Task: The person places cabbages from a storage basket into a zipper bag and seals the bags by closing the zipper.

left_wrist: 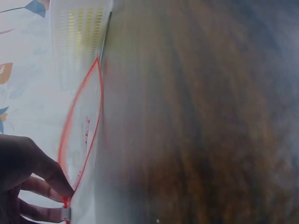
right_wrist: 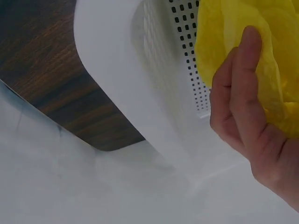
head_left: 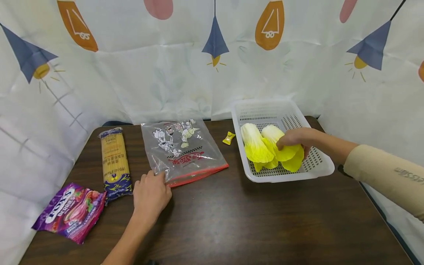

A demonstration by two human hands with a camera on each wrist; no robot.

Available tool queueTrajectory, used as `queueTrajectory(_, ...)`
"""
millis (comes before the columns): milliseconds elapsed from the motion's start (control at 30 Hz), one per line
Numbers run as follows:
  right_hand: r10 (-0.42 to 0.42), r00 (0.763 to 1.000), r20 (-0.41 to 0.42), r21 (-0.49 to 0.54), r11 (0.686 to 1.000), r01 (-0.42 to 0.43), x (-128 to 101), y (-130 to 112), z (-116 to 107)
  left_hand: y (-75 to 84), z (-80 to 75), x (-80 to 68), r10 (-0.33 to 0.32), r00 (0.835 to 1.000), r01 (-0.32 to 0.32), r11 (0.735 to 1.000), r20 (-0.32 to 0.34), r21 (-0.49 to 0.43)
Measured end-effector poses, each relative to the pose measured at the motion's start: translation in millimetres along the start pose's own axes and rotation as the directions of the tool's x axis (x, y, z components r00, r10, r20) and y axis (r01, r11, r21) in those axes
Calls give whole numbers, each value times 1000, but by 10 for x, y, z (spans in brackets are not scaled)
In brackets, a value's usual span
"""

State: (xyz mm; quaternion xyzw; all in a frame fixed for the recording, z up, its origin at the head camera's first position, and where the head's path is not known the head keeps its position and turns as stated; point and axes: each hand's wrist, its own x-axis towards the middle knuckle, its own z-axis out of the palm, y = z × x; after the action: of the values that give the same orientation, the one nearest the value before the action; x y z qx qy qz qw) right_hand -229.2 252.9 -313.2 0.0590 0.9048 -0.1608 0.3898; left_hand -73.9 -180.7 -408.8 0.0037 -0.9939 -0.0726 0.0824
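Your right hand (head_left: 296,138) grips cabbage leaves (head_left: 265,145) in the basket (head_left: 318,167); your left hand (head_left: 150,195) pinches the zip bag (head_left: 180,152); spaghetti (head_left: 114,162) at nine o'clock.

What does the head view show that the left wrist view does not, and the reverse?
Only the head view shows the right hand gripping yellow cabbage leaves in the white basket, plus the spaghetti pack, berries bag and a small candy.

Only the left wrist view shows, close up, the fingertips pinching the bag's red-edged mouth.

Both show the left hand at the corner of the zip bag on the dark wooden table.
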Motion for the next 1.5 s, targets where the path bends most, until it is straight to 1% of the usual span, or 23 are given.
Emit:
queueTrajectory(100,3,1000,-4,-2,1000,-3,-15,22,-36,1,-5,2,-8,998,6,1000,-63,-31)
queueTrajectory(200,-16,1000,-6,9,1000,16,-36,67,-64,5,-21,9,-11,993,3,998,-122,-69)
queueTrajectory(300,-63,998,-25,32,997,64,-50,128,-79,13,-53,20,-30,989,12,992,-148,-125)
queueTrajectory(400,-110,992,-64,36,993,112,-66,183,-88,21,-99,28,-57,985,29,985,-162,-172)
queueTrajectory(533,-134,984,-119,27,990,139,-95,223,-107,39,-181,38,-83,975,37,975,-205,-219)
queueTrajectory(633,-132,978,-159,24,990,138,-127,231,-128,60,-246,51,-86,958,16,968,-272,-249)
queueTrajectory(767,-133,970,-201,40,989,144,-187,218,-159,86,-317,88,-88,923,-20,960,-374,-278)
queueTrajectory(867,-151,964,-217,63,984,168,-235,210,-178,103,-355,120,-106,902,-31,951,-419,-308)
queueTrajectory(933,-172,960,-222,76,978,193,-259,208,-187,112,-378,138,-119,893,-37,942,-433,-333)
queueTrajectory(1033,-210,950,-232,90,968,236,-291,201,-192,123,-412,155,-133,885,-44,930,-445,-364)
queueTrajectory(1167,-252,931,-264,105,952,287,-352,167,-179,145,-457,162,-146,881,-48,919,-451,-391)
queueTrajectory(1333,-278,914,-296,155,930,333,-473,82,-144,173,-498,175,-154,877,-46,916,-455,-399)
queueTrajectory(1500,-319,883,-343,203,893,402,-622,2,-80,187,-522,195,-153,867,-60,913,-475,-402)
